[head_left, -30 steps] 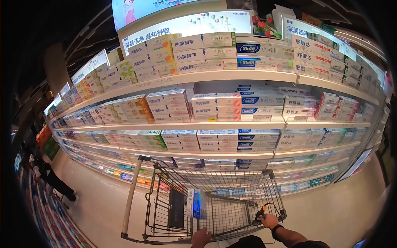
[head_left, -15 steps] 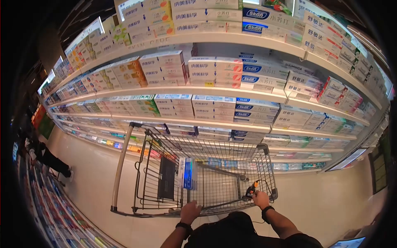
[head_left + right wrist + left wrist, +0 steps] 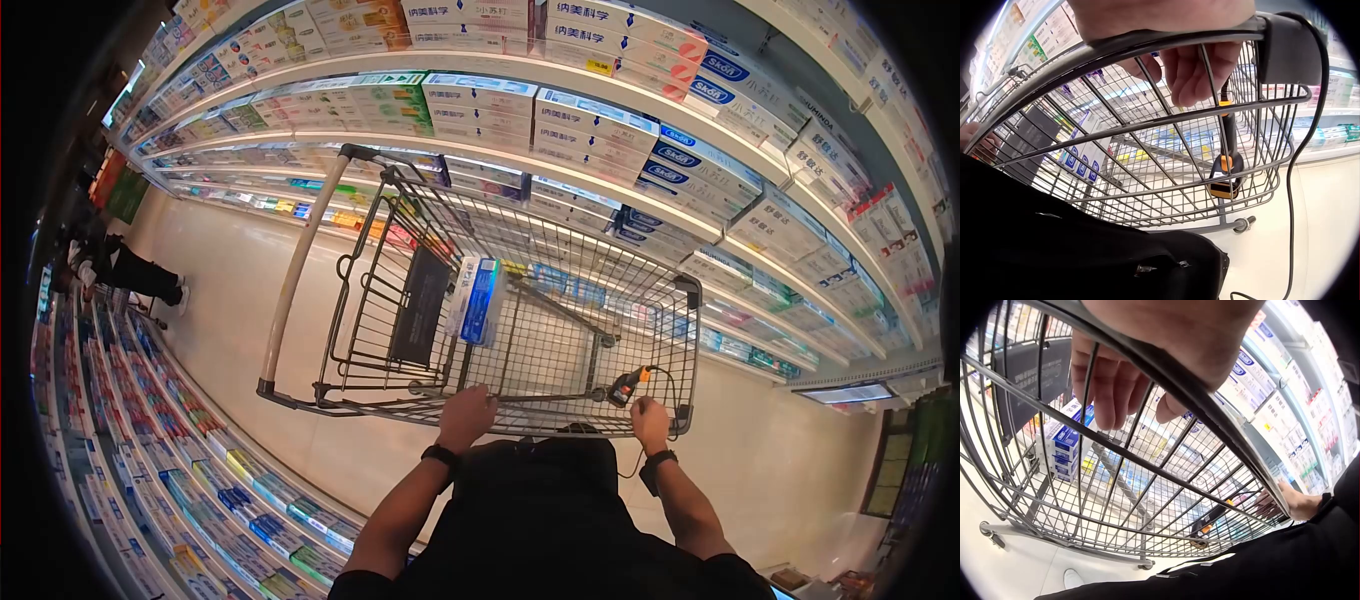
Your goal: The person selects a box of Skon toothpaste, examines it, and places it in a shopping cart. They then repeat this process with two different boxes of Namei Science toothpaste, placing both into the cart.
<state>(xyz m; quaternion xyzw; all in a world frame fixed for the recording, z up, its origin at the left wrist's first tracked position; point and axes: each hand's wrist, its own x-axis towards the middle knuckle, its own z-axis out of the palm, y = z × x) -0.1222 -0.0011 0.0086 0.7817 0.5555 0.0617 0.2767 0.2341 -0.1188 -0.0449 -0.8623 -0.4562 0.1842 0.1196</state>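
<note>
A grey wire shopping cart [image 3: 688, 290] stands sideways before me. My left hand [image 3: 466, 416] rests over the near rail, its fingers hanging loosely inside the basket in the left wrist view. Farther right, my right hand [image 3: 652, 424] holds the same rail near the corner, fingers curled over it in the right wrist view. White-and-blue toothpaste boxes [image 3: 484, 302] are stacked inside by the black seat panel [image 3: 420, 306]. Close to the right hand, a black-and-orange device [image 3: 627, 386] with a black cable sits at the basket's right end; the cable runs out over the corner.
Shelves of boxed toothpaste [image 3: 480, 105] curve along the cart's far side. More packed shelves [image 3: 215, 450] line the left behind me. Down the aisle at left a person in dark clothes [image 3: 130, 272] stands on the pale floor [image 3: 240, 255]. The cart's push handle [image 3: 303, 265] points left.
My view has tilted down, so the shelves slide upward and both forearms show. Both hands stay at the cart's near rail; the boxes remain in the basket.
</note>
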